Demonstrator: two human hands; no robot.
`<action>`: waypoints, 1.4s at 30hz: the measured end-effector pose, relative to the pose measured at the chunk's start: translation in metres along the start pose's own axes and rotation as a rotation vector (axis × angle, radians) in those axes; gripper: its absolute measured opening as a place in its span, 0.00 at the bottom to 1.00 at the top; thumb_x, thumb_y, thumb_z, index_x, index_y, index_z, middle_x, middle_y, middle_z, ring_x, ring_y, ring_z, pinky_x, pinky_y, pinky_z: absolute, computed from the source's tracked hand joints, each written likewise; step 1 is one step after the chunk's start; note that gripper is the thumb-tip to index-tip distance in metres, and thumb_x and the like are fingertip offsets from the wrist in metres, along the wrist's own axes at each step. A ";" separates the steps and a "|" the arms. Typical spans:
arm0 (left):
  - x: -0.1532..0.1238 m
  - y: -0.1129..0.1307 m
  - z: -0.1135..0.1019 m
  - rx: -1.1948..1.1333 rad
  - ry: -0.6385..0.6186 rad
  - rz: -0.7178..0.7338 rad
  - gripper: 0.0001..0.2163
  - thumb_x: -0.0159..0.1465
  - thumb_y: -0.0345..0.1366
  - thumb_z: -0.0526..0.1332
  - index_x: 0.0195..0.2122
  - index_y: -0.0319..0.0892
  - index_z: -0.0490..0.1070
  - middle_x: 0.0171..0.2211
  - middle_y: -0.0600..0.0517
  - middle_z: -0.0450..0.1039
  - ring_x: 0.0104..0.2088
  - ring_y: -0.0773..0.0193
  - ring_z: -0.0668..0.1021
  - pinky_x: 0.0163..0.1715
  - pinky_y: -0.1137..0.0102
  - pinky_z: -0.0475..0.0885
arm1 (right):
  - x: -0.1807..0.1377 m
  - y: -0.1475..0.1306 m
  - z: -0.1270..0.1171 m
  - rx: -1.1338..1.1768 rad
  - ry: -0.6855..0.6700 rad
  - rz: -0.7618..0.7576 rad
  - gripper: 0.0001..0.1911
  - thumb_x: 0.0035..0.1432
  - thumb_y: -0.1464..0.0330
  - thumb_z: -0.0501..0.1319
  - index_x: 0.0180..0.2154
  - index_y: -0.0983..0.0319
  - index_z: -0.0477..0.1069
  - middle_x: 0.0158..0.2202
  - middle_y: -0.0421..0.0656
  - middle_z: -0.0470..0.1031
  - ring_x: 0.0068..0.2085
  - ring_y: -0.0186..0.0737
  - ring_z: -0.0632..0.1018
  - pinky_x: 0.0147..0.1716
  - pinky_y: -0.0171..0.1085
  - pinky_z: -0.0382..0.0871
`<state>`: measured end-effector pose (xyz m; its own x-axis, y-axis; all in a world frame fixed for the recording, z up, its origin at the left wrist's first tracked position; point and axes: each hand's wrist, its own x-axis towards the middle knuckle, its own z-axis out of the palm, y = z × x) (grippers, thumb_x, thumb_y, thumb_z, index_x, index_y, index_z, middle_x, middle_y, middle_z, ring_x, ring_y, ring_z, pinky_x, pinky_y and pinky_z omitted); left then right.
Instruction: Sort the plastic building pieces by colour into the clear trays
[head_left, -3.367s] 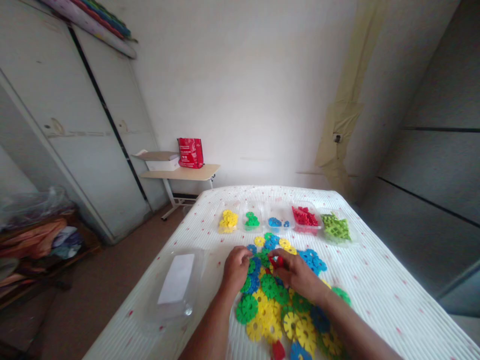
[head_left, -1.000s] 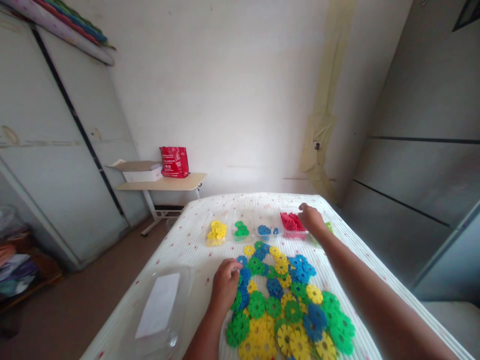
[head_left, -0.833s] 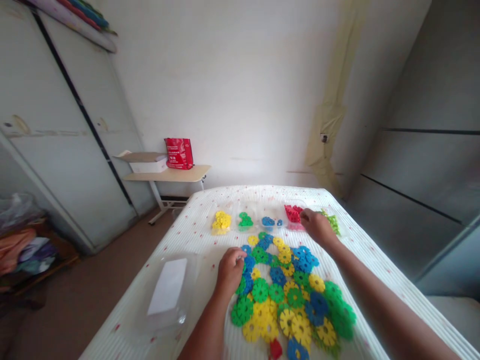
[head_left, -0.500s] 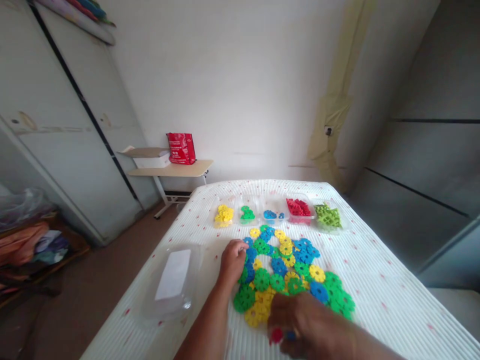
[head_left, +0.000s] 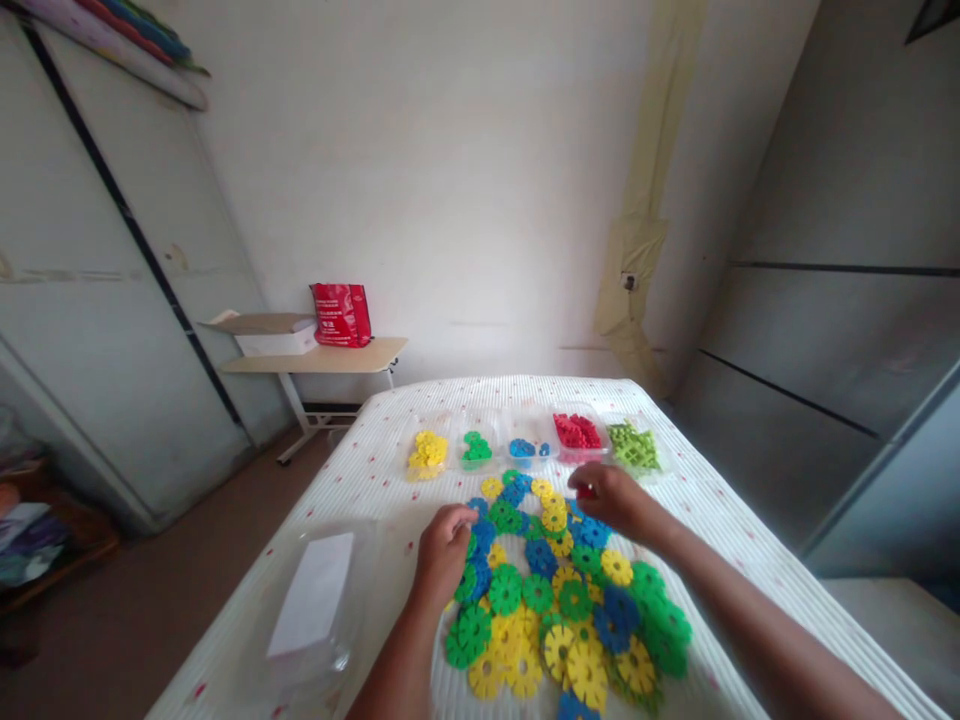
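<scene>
A flat construction of interlocking plastic snowflake discs (head_left: pixel 537 593), in green, yellow and blue, lies on the table before me. At its left edge, my left hand (head_left: pixel 446 548) is closed, with thumb and fingertips against the blue discs there. Over the far right part, above a cluster of blue discs (head_left: pixel 590 530), is my right hand (head_left: pixel 613 497). Its fingers are curled round a small red piece (head_left: pixel 586 492), mostly hidden by them. Loose-looking yellow discs (head_left: pixel 586 672) and a blue disc (head_left: pixel 577 708) show at the near edge.
Behind the construction stand clear tubs of yellow discs (head_left: pixel 429 450), green discs (head_left: pixel 476 447), blue discs (head_left: pixel 523 448), red pieces (head_left: pixel 576 431) and lime-green pieces (head_left: pixel 634 446). A clear plastic lid (head_left: pixel 352 600) with a white label lies at left on the striped tablecloth (head_left: pixel 397 500).
My right hand has moved from the near edge to the far right of the construction, still with something red. My left hand stays at the left edge. The view has shifted slightly.
</scene>
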<state>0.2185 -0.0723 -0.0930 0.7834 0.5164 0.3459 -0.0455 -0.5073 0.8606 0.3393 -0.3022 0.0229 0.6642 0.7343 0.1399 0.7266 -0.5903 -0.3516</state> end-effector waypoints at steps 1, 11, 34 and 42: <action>0.000 -0.001 0.000 -0.014 -0.006 -0.013 0.09 0.53 0.30 0.53 0.31 0.42 0.73 0.33 0.51 0.75 0.37 0.62 0.76 0.42 0.67 0.69 | 0.013 0.010 -0.007 -0.031 0.068 0.099 0.08 0.52 0.75 0.57 0.35 0.63 0.72 0.34 0.43 0.73 0.34 0.35 0.72 0.35 0.33 0.65; -0.005 0.013 0.002 -0.372 -0.149 -0.223 0.13 0.56 0.39 0.55 0.38 0.39 0.72 0.40 0.47 0.76 0.43 0.59 0.76 0.47 0.65 0.68 | 0.037 0.036 -0.011 -0.047 0.255 0.169 0.12 0.59 0.66 0.55 0.44 0.62 0.68 0.44 0.46 0.71 0.41 0.38 0.73 0.41 0.40 0.69; -0.094 0.009 -0.019 0.661 -0.240 0.050 0.35 0.54 0.51 0.57 0.62 0.46 0.49 0.63 0.45 0.47 0.62 0.47 0.52 0.58 0.49 0.53 | -0.039 0.067 0.090 0.042 0.221 -0.063 0.30 0.60 0.54 0.48 0.58 0.62 0.56 0.57 0.51 0.61 0.58 0.48 0.61 0.57 0.49 0.57; -0.086 0.008 -0.006 0.436 -0.251 0.062 0.28 0.60 0.46 0.52 0.61 0.45 0.51 0.62 0.45 0.52 0.61 0.54 0.57 0.58 0.55 0.56 | -0.018 0.018 0.089 0.358 0.045 -0.164 0.28 0.59 0.54 0.48 0.56 0.62 0.59 0.55 0.50 0.64 0.56 0.47 0.65 0.55 0.47 0.58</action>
<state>0.1467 -0.1168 -0.1139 0.9146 0.3219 0.2447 0.1249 -0.8004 0.5864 0.3242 -0.2964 -0.0679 0.5574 0.7890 0.2583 0.7218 -0.3068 -0.6204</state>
